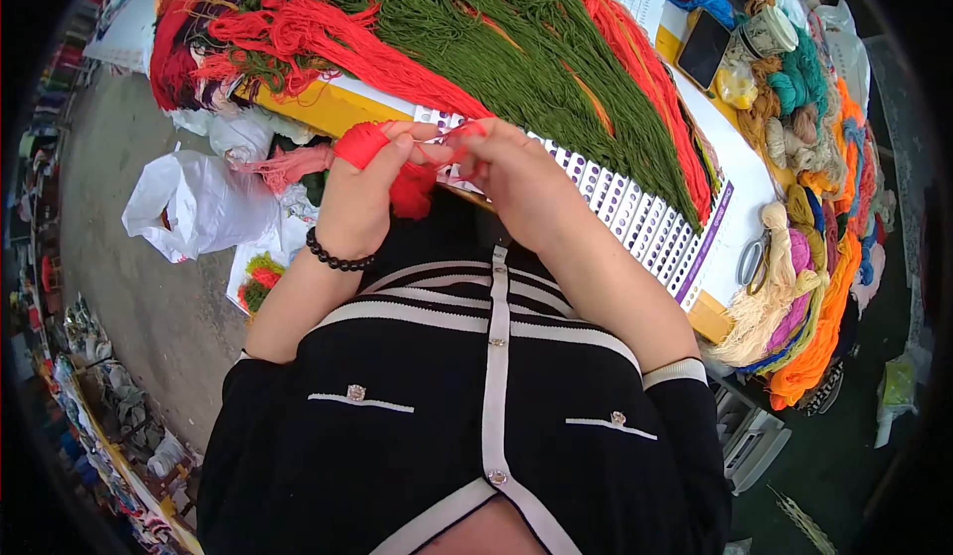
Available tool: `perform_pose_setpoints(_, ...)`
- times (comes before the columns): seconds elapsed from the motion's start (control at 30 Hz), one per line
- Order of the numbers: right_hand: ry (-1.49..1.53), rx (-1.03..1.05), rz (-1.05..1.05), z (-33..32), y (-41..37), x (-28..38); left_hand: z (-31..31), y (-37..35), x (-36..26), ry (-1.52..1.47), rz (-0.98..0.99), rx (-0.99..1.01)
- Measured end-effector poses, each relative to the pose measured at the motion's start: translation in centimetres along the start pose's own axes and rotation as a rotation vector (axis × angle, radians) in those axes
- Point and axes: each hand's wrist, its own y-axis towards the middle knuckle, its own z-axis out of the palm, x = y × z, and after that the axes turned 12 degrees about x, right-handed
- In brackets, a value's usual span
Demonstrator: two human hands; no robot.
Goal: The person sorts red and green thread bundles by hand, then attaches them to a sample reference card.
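Note:
My left hand (372,178) is closed around a bundle of red yarn (361,145), part of which hangs below the fingers. Close beside it on the right, my right hand (508,163) has its fingers curled and pinches red strands that run between the two hands. Both hands are above the table's near edge. Behind them lie long green yarn (536,69) and red yarn (367,54), spread over a white card with rows of small dark samples (625,203).
At the right are scissors (751,260), cream yarn (769,302), orange yarn (819,342), a phone (704,50) and a cup (766,33). On the left, a white plastic bag (204,203) stands beside pink yarn (288,166).

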Motion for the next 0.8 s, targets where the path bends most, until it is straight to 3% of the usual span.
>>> perform_pose_setpoints(0.07, 0.313, -0.032, -0.074, -0.6, -0.1, 0.8, -0.1, 0.0, -0.8, -0.079, 0.002, 0.018)
perform_pose_setpoints(0.13, 0.382, 0.047, -0.075, -1.1, -0.1, 1.1, -0.4, 0.0, -1.3, -0.187, -0.058, 0.162)
perform_pose_setpoints(0.23, -0.045, -0.016, 0.067, -0.3, -0.4, 0.9, 0.0, -0.1, -1.2, -0.235, -0.165, 0.304)
perform_pose_setpoints(0.33, -0.17, 0.03, 0.067, 1.5, -0.2, 0.0, 1.0, -0.1, -0.7, -0.11, -0.194, 0.271)
perform_pose_setpoints(0.6, -0.196, -0.045, 0.122, 1.2, -0.2, -0.4, 0.8, -0.4, -0.7, -0.029, -0.241, 0.331)
perform_pose_setpoints(0.8, -0.029, 0.013, 0.037, 1.8, -0.6, 0.5, 0.3, -0.5, -1.2, -0.16, -0.244, 0.335)
